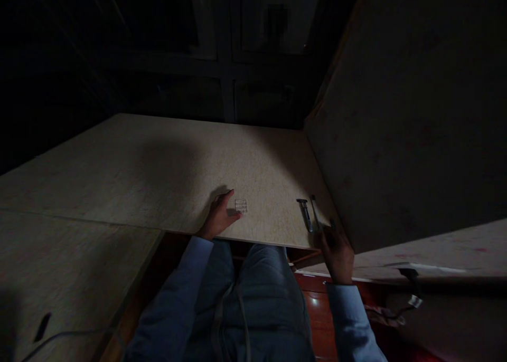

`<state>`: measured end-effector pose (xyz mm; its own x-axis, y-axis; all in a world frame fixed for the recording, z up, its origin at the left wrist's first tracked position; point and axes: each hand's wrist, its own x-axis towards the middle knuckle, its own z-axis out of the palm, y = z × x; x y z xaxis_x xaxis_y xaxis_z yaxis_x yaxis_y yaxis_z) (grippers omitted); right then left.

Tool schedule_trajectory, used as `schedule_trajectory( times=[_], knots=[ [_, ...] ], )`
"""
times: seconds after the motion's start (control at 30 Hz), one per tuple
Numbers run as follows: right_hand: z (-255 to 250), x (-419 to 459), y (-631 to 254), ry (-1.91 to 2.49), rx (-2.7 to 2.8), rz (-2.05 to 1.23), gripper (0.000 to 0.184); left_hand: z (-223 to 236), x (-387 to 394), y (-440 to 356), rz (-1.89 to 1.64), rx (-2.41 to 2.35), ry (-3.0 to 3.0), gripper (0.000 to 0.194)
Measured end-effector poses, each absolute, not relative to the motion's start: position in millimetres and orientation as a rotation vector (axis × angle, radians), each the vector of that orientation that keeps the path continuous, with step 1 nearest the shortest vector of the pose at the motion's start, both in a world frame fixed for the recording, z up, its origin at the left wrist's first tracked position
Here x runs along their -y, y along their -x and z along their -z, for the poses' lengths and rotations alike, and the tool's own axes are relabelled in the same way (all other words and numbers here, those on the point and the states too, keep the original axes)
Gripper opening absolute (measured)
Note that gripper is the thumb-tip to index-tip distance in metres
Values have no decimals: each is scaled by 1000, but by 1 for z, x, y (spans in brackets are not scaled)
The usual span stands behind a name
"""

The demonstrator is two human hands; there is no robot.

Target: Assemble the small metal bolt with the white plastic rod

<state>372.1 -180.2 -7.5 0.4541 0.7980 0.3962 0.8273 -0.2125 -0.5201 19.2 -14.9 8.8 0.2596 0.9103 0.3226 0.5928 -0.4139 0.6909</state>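
Observation:
My left hand [219, 215] rests on the table with thumb and fingers spread apart. Between and just beyond their tips sits a small clear plastic case [241, 206], possibly touching the thumb. At the table's right front edge my right hand [336, 252] is curled, its fingers at the lower end of a thin stick [316, 209] with a dark tip. Dim light hides exactly how the fingers meet it. A razor [305, 215] lies just left of the stick, its head pointing away from me.
The pale table [178, 167] has a wall panel [415, 130] rising along its right side. Left of me, another table section [71, 267] carries a cable [75, 332] and a small dark object [42, 327]. Dark window frames [227, 87] stand behind.

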Motion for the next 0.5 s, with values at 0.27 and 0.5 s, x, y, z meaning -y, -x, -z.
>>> schedule_trajectory(
  times=[0.27, 0.5],
  knots=[
    [5, 184, -374, 1924, 1310, 9, 65, -2, 6, -28, -921, -1298, -2163, 70],
    [-12, 194, -343, 1848, 1038, -72, 56, -28, 37, -40, -1056, -1254, -2246, 64]
  ],
)
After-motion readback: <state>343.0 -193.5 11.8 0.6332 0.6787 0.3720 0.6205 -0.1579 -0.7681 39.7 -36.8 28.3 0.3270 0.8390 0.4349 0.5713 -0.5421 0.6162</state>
